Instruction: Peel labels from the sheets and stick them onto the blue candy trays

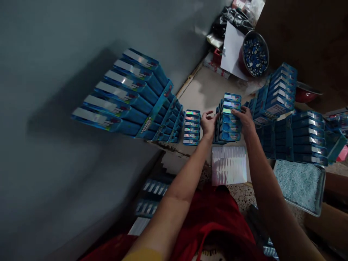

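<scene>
Several blue printed packs [230,136] stand in a row in front of me. Their upper ends carry shiny strips, while the nearer ones show a bare blue circle. My right hand [247,119] reaches over the row from the right, its thumb and fingers closed at the end of a shiny sticker [227,111] on one pack. Along the row's left side is my left hand [208,125], fingers curved and apart with nothing visible in them; its thumb is close to the packs. A sheet of shiny stickers [230,166] lies just below the row.
A tall stack of blue packs [136,98] leans by the wall at left, beside a smaller row [191,127]. More stacks [293,136] stand at right. A tray of pale blue pieces [297,185] and a bowl of small blue-and-silver items [255,54] lie beyond.
</scene>
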The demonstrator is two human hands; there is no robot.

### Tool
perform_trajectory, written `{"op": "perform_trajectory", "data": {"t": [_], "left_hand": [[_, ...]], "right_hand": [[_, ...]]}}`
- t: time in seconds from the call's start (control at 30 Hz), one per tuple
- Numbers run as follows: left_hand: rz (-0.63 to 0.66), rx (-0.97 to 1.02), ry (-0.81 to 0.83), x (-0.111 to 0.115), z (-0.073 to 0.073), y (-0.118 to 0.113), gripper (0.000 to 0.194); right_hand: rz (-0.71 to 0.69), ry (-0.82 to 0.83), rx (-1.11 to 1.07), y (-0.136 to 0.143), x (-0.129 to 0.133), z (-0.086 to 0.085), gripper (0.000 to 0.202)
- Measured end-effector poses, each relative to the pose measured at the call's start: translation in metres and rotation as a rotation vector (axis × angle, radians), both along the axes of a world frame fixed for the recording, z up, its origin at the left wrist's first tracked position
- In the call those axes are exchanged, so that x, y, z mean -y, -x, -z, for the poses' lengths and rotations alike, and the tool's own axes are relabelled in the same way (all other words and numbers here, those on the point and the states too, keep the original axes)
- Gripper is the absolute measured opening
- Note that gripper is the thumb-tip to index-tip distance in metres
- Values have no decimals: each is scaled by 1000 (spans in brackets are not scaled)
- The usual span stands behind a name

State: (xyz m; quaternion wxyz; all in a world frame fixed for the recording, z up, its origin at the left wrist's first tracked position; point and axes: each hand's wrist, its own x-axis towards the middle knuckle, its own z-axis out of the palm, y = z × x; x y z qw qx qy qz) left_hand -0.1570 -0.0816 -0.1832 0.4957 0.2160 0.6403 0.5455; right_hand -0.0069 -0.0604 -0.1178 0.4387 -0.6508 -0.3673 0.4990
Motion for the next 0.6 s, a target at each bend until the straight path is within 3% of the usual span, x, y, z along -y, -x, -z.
{"op": "perform_trajectory", "data": {"t": [0.1, 0.17, 0.23, 0.3, 0.37, 0.4, 0.47, 0.53, 0.6], "left_hand": [[-55, -279, -160, 35, -1, 21, 27], [-43, -441, -234, 81, 2, 34, 24], [27, -570, -208, 139, 11, 38, 22], [202, -589, -106, 193, 28, 30, 17], [477, -545, -31, 230, 52, 12, 9], [529, -543, 19, 240, 66, 2, 12], [503, -575, 167, 243, 92, -15, 26], [417, -596, 340, 233, 114, -25, 36], [410, -584, 450, 223, 128, -30, 39]], "right_hand": [[-83, -25, 14, -16, 21, -3, 55], [-74, -85, 106, -35, 55, 6, 49], [-22, -104, 261, -57, 103, 26, 44], [17, -19, 454, -77, 158, 56, 39], [16, 105, 577, -94, 206, 93, 35], [36, 141, 629, -101, 225, 111, 36], [71, 164, 730, -113, 250, 142, 45], [81, 166, 807, -122, 259, 164, 49], [40, 176, 840, -129, 258, 177, 47]]}}
